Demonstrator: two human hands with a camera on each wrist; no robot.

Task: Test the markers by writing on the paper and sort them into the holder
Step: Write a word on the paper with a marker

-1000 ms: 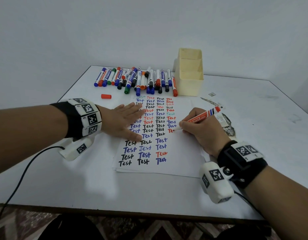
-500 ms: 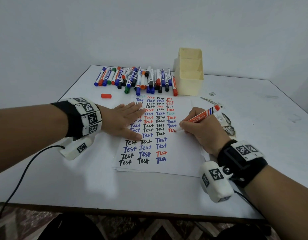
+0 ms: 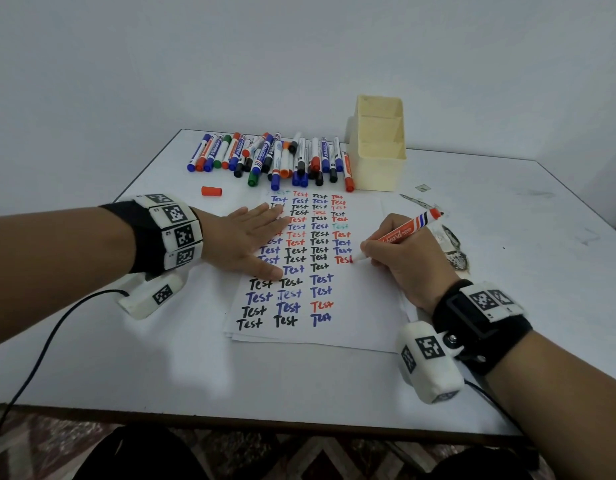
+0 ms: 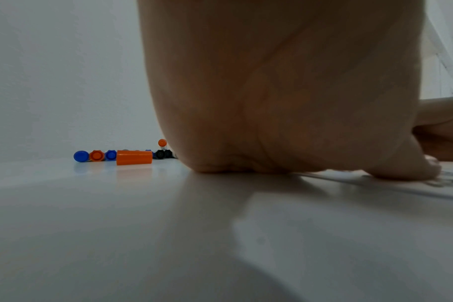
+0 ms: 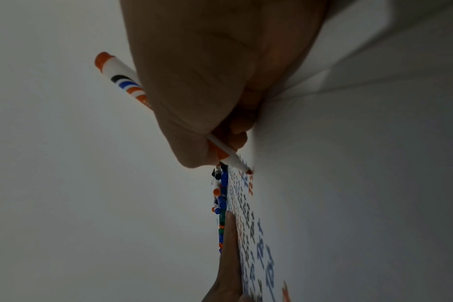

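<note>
Right grip (image 3: 400, 261) pinches marker (image 3: 401, 233); nib-paper contact only wrist-visible; left grip (image 3: 246, 242) flat.

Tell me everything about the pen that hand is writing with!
The marker has a white barrel with orange printing, black, blue and orange stripes near the back, and an orange end. It looks like plastic. Its cap is off. The right hand grips it near the front, tilted, with the back end pointing up and away. Its orange tip touches the paper at the end of a half-written orange "Test".
</note>
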